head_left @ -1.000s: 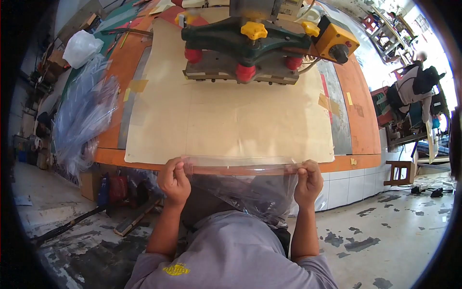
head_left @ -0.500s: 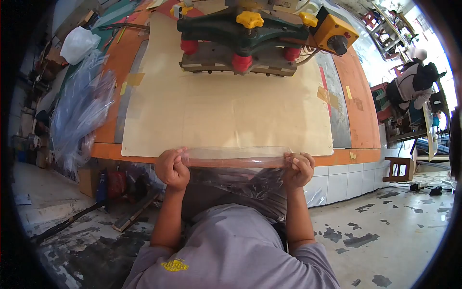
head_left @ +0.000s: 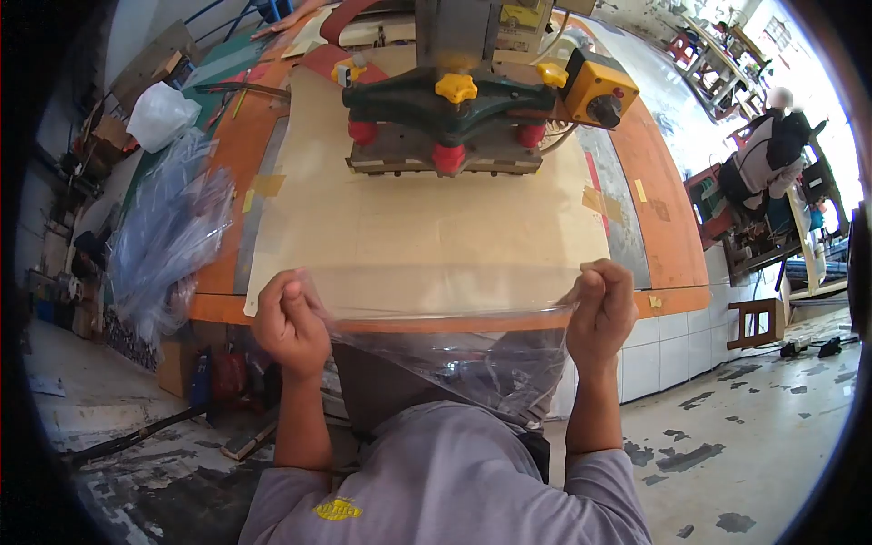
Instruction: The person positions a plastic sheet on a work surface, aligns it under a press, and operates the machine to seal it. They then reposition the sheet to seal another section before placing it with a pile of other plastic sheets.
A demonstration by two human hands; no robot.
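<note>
A clear plastic sheet (head_left: 454,359) is stretched between my two hands at the table's front edge, its lower part hanging down in folds before my lap. My left hand (head_left: 292,325) is closed on the sheet's left corner. Closed in the same way, my right hand (head_left: 601,316) pinches the right corner. The sheet's upper edge lies over the near end of a tan board (head_left: 454,227). Beyond the board's middle stands a press machine, its dark green head (head_left: 400,95) carrying yellow knobs and red posts above a flat metal bar (head_left: 445,167).
A pile of clear plastic sheets (head_left: 168,236) hangs over the table's left side, beside a white plastic bag (head_left: 163,116). A yellow control box (head_left: 599,88) juts from the machine. Another person (head_left: 767,154) sits far right; someone's hand (head_left: 272,30) rests at the far left.
My hands have moved farther apart, spreading the plastic sheet wider, and more of it shows hanging below the edge. The camera view has tilted up slightly.
</note>
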